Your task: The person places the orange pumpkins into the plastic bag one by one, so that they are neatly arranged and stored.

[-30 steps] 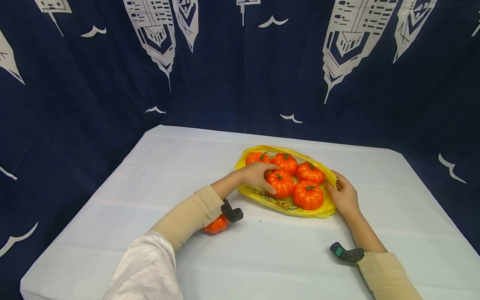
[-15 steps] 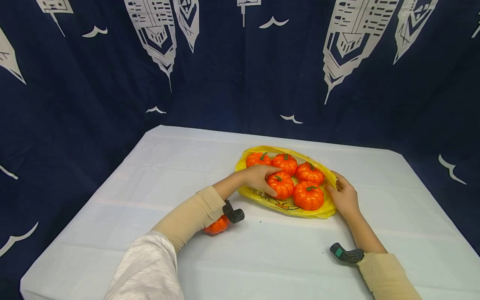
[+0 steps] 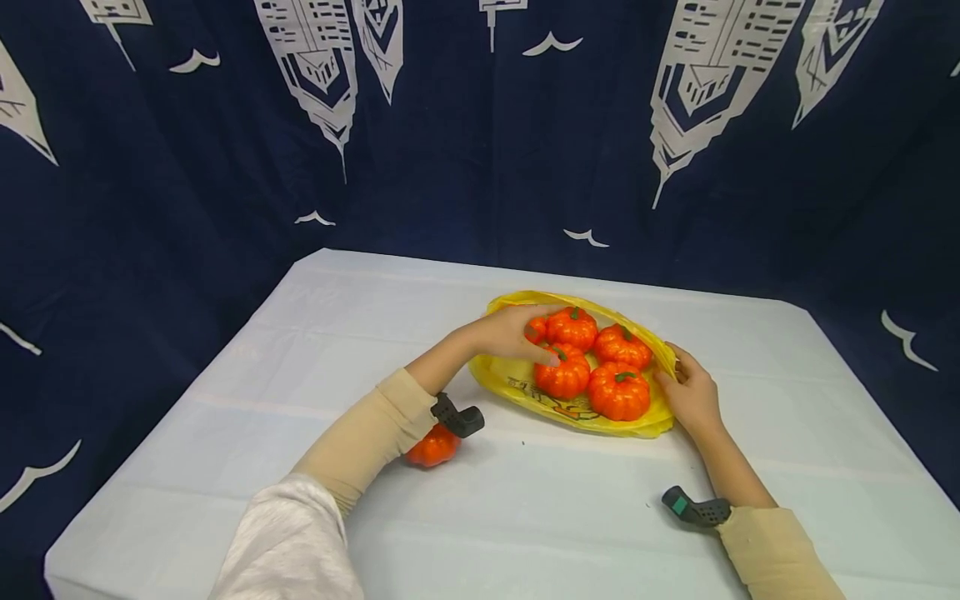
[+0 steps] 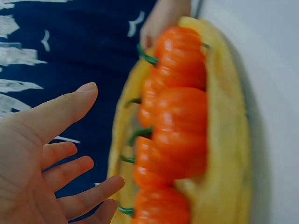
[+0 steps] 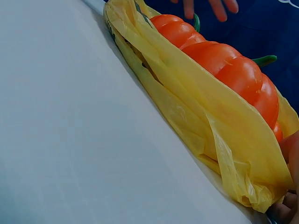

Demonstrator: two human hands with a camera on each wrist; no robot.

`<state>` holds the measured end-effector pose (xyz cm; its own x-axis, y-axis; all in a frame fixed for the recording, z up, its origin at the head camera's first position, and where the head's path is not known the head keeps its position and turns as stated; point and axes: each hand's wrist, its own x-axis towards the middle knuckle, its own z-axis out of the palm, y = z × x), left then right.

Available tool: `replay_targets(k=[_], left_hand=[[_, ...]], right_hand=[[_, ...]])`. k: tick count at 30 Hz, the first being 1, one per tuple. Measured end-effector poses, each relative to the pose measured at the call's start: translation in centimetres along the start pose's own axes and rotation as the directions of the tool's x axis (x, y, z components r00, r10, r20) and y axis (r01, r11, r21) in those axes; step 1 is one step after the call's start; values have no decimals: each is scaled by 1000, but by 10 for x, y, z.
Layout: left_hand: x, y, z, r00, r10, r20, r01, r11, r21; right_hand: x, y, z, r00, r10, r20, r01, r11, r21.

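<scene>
Several shiny orange pumpkins (image 3: pixel 618 392) with green stems sit inside an open yellow plastic bag (image 3: pixel 491 373). Over the bag's left part hovers my left hand (image 3: pixel 508 333); its fingers are spread and hold nothing in the left wrist view, where the hand (image 4: pixel 21 168) is apart from the pumpkins (image 4: pixel 180 126). It partly hides the far-left pumpkin (image 3: pixel 536 330) in the head view. My right hand (image 3: pixel 690 396) grips the bag's edge at its right end. In the right wrist view, folds of the bag (image 5: pixel 205 112) meet the right hand's fingers (image 5: pixel 293 161).
One more pumpkin (image 3: pixel 433 448) lies outside the bag, partly hidden under my left forearm. A white cloth covers the table (image 3: pixel 562 525). A dark blue curtain (image 3: pixel 450 167) with white building prints hangs behind its far edge.
My left hand had its fingers round the near-left pumpkin; it has let go and shifted up and left over the far-left one. The right hand keeps its grip on the bag.
</scene>
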<state>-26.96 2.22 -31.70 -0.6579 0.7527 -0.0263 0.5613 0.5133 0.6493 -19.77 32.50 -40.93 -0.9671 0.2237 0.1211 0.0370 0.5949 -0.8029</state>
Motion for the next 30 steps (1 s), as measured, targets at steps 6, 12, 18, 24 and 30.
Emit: replay_targets(k=[6, 12, 18, 24, 30], left_hand=[[-18, 12, -14, 995, 67, -68, -70, 997, -46], [-43, 15, -16, 986, 96, -134, -109, 989, -97], [-67, 12, -15, 981, 105, -162, -119, 990, -78], [-89, 1, -13, 979, 110, -173, -128, 987, -94], [-111, -13, -15, 987, 76, -142, -87, 994, -73]], right_hand=[[-1, -1, 0, 1000, 10, 2, -10, 1000, 1], [-2, -2, -1, 1000, -2, 1, 2, 1000, -1], [-2, -3, 0, 1000, -10, -1, 10, 1000, 0], [-2, -3, 0, 1000, -2, 0, 2, 1000, -2], [-2, -4, -1, 1000, 5, 0, -5, 1000, 0]])
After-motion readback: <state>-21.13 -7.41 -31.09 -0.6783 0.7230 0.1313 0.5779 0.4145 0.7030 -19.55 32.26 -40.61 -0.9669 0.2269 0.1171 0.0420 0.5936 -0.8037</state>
